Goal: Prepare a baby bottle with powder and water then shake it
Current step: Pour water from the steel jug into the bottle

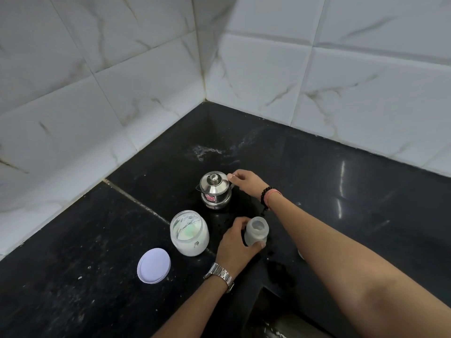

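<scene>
A frosted, open baby bottle (256, 231) stands upright on the black counter (329, 181). My left hand (235, 245) wraps around its left side and base. Behind it sits a small lidded steel pot (215, 190) with a spout pointing left. My right hand (246, 180) rests at the pot's right side, fingers closed on its handle. Left of the bottle stands an open jar of white powder (189, 232) with a pale green scoop inside. The jar's white lid (153, 265) lies flat in front of it.
White marbled wall tiles (122, 98) meet in a corner behind the counter. A wet smear (207, 151) lies on the counter behind the pot. The counter's front edge drops away at the bottom centre, and a small pale object (301, 254) peeks out beside my right forearm.
</scene>
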